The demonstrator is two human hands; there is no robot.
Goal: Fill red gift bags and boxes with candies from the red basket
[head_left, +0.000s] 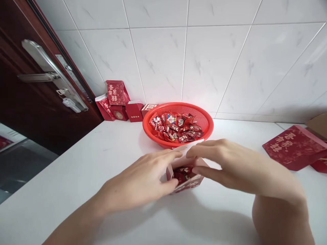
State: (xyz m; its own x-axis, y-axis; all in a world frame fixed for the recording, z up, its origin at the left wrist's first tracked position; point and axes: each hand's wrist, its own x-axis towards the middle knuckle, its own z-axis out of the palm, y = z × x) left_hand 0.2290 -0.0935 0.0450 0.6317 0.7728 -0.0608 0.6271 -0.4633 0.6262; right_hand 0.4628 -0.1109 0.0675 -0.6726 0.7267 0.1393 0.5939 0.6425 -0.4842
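Observation:
In front of me stands a small red paper candy box (191, 184) with its top open and a pale inner flap raised at the back. Red-wrapped candies (182, 174) show inside it. My left hand (139, 178) holds the box's left side, thumb at the front edge and fingers by the flap. From the right, my right hand (227, 163) grips the box, fingers on the raised flap and thumb at the right front edge. Just behind the box is a red plastic basket (148, 132) of wrapped candies (176, 126).
Several red boxes (116, 93) are grouped at the back left against the tiled wall (158, 61). More red boxes (293, 146) lie at the right, beside a brown cardboard piece (318, 124). A dark door (15, 54) with a metal handle borders the white table (84, 163) on the left.

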